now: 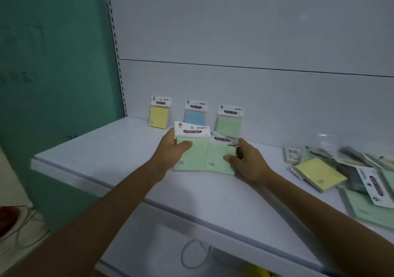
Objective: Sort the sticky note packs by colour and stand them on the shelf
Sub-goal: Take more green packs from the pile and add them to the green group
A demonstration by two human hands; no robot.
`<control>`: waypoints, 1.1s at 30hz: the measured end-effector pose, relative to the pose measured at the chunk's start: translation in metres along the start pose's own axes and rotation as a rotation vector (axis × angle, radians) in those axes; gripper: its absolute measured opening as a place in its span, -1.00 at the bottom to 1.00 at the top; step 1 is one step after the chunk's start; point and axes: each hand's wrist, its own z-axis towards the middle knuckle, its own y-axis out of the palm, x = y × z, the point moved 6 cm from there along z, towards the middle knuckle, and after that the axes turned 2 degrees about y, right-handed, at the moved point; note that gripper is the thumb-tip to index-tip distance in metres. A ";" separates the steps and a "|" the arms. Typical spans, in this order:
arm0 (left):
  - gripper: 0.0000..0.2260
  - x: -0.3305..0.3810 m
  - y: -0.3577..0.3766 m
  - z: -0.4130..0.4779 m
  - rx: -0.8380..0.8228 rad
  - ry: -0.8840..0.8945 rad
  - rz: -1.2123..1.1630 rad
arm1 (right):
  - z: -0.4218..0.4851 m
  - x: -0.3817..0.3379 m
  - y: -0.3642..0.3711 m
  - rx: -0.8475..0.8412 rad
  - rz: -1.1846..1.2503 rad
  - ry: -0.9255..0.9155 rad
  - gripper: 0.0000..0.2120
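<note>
The left hand (173,148) gripped a pale green sticky note pack (191,156), thumb on its face and fingers (170,134) curled behind its left edge. The right hand (245,161) gripped a second green pack (217,159) likewise from the right. Both were held upright, side by side with edges meeting, low at the white shelf (102,151); whether they touched it could not be told.

Beyond the fingers, three packs stood against the back panel (255,89): a yellow pack (159,115), a blue pack (195,114) and a standing green pack (229,122), the last two partly hidden by the held ones. Well to the right of the right fingers lay a blurred loose pile (362,170) with a flat yellow pad (319,175).

Each white header card read "STICKY NOTE" on a dark red band; the small print was unreadable.
</note>
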 end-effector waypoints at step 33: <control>-0.74 -0.046 0.090 0.150 0.040 0.324 0.276 | 0.094 0.053 -0.023 0.399 0.176 -0.051 -0.68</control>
